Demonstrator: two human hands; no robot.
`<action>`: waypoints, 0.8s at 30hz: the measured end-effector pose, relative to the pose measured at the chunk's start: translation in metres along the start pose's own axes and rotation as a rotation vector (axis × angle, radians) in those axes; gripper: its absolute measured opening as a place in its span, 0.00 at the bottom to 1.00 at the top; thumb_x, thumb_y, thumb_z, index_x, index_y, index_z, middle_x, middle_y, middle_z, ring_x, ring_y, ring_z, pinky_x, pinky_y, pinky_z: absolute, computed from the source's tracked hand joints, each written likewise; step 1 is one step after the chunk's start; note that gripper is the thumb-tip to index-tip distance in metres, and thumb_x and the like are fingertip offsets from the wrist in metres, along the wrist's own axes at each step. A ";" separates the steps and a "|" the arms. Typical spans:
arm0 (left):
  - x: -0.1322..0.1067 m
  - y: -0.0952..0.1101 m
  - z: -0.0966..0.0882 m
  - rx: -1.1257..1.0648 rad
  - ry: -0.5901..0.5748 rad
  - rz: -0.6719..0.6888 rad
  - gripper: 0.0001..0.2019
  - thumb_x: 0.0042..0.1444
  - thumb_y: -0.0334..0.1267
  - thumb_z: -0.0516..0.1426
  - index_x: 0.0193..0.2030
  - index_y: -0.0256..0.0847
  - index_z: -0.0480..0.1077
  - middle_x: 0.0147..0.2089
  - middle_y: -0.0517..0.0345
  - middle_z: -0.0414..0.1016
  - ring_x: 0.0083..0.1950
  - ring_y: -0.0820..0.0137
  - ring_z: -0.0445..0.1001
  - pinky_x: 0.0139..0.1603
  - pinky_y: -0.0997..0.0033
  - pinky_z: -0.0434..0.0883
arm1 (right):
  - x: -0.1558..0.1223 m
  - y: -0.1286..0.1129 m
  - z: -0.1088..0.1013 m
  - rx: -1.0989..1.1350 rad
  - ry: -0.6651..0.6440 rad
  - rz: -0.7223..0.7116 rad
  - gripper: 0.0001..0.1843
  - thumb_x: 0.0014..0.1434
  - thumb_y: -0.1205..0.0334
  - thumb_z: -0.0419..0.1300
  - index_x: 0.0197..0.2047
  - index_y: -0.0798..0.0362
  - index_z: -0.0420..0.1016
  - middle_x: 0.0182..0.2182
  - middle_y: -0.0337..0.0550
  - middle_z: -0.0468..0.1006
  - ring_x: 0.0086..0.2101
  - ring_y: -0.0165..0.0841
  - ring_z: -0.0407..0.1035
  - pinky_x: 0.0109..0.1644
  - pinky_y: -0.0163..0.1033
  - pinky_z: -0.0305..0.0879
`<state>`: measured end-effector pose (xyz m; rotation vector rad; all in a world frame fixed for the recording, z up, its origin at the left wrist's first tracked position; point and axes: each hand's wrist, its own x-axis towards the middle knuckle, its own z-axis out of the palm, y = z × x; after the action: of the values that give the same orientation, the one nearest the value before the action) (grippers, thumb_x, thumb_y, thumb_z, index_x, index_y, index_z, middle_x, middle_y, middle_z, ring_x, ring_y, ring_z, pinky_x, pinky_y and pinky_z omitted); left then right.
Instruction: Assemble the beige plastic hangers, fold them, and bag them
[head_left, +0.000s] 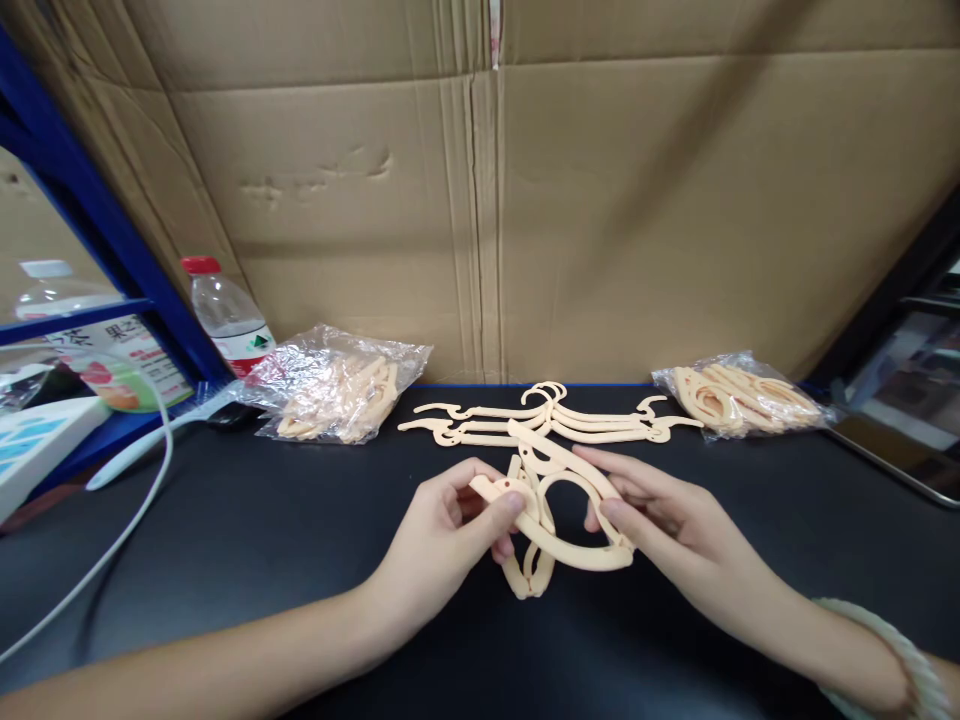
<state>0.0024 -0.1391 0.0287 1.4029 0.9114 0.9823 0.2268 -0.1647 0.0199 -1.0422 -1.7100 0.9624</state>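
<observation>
Over the black table [262, 520] I hold a cream plastic folding hanger [559, 510] between both hands. My left hand [450, 535] pinches its left arm with thumb and fingers closed. Closed on the curved right arm is my right hand [660, 525], with the index finger along the top. The hanger's parts are folded together, and its hook end points down toward me. Behind it, flat on the table, lies a small stack of assembled cream hangers [547, 420].
A clear bag of hanger parts [337, 385] lies at the back left, another bag [739, 400] at the back right. A water bottle [229, 315], blue shelf frame [90, 200] and white cable [142, 490] are on the left. A cardboard wall [487, 200] stands behind. A tray edge [892, 460] is on the right.
</observation>
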 end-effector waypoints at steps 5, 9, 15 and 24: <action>-0.001 -0.001 0.000 -0.051 -0.037 -0.021 0.14 0.51 0.46 0.65 0.31 0.37 0.69 0.25 0.61 0.72 0.23 0.75 0.68 0.27 0.74 0.70 | -0.004 0.002 0.005 -0.033 0.099 -0.045 0.21 0.63 0.55 0.59 0.59 0.47 0.72 0.35 0.41 0.81 0.30 0.32 0.74 0.33 0.35 0.74; -0.001 -0.003 0.000 -0.088 -0.071 -0.018 0.14 0.51 0.44 0.66 0.32 0.36 0.70 0.26 0.60 0.72 0.25 0.74 0.69 0.29 0.74 0.70 | -0.005 0.003 0.003 -0.114 0.173 -0.057 0.21 0.61 0.56 0.62 0.57 0.49 0.75 0.33 0.42 0.81 0.26 0.31 0.72 0.29 0.35 0.73; -0.004 0.000 0.002 -0.062 -0.106 0.011 0.12 0.54 0.43 0.64 0.31 0.36 0.71 0.25 0.61 0.70 0.27 0.73 0.70 0.31 0.74 0.71 | -0.004 0.002 0.001 -0.100 0.173 -0.041 0.21 0.60 0.55 0.62 0.56 0.49 0.75 0.37 0.44 0.82 0.27 0.33 0.73 0.29 0.36 0.73; -0.005 -0.002 0.000 -0.063 -0.119 0.043 0.13 0.58 0.44 0.61 0.29 0.37 0.69 0.26 0.60 0.72 0.28 0.74 0.71 0.34 0.75 0.71 | -0.005 0.001 0.002 -0.076 0.003 -0.053 0.19 0.64 0.57 0.57 0.58 0.50 0.74 0.24 0.38 0.74 0.24 0.29 0.66 0.26 0.33 0.65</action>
<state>0.0005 -0.1435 0.0262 1.4167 0.7584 0.9413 0.2267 -0.1693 0.0173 -1.0410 -1.7749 0.8680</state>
